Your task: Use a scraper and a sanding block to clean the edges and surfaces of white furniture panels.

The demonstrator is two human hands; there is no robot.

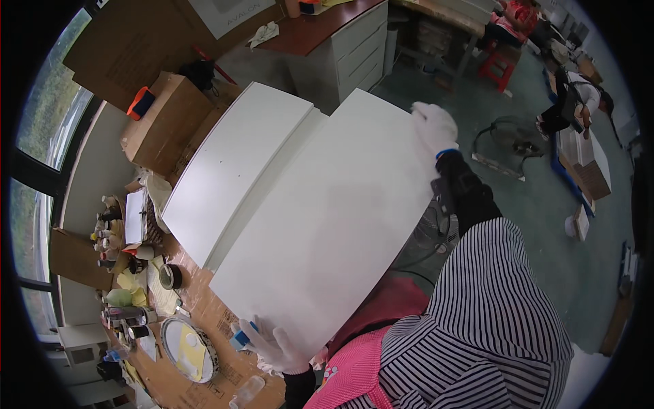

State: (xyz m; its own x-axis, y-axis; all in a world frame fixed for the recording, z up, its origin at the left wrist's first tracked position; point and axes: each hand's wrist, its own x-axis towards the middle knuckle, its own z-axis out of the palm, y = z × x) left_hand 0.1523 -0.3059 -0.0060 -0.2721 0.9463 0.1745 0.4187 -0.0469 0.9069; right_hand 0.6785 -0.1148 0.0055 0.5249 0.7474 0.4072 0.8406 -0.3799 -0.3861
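A large white panel [327,211] lies tilted across the worktable in front of me. Behind it, partly overlapped, is a second white panel [238,163] with a few small dark specks. My left hand [279,351], in a white glove, is at the near left corner of the front panel; a small blue block [242,335] sits between its fingers. Gloved too, my right hand [434,128] grips the far right edge of that panel with curled fingers. A blue band circles its wrist. The undersides of both panels are hidden.
Brown cardboard covers the table [204,286]. A round tray [191,349], a tape roll [170,275] and several bottles [107,235] stand at left. A cardboard box [163,123] is behind the panels. A floor fan [518,146] and other people [586,95] are at right.
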